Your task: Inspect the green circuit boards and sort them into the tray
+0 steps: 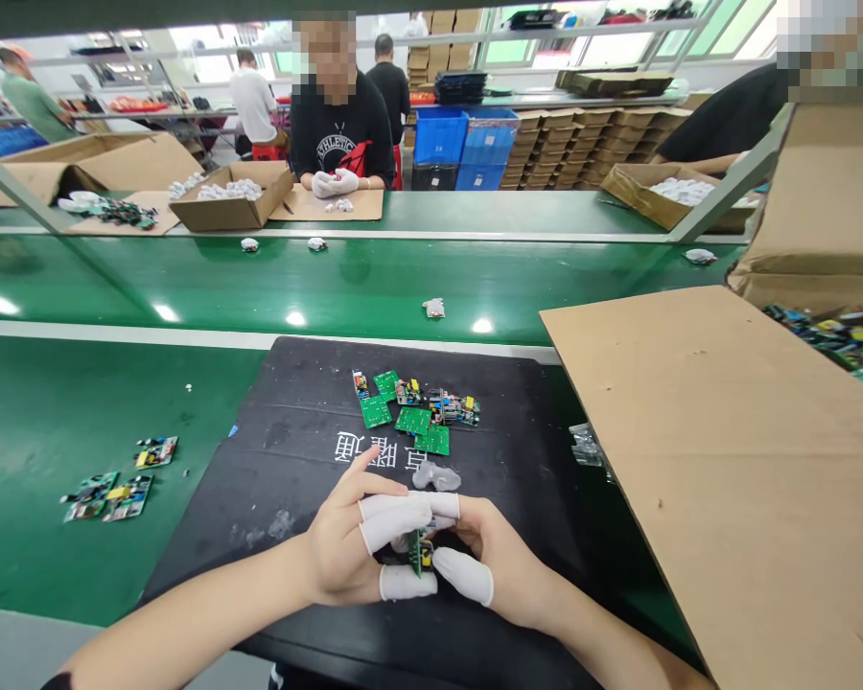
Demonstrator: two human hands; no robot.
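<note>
Green circuit board [422, 553] pinched between left hand [352, 551] and right hand [493, 565], both grips clenched on it, low over black mat [288, 450] | mat's near edge just beneath wrists; open mat left | loose boards [413, 410] ahead; cardboard sheet [726, 460] crowds right; desk [58, 422] bare-green left
</note>
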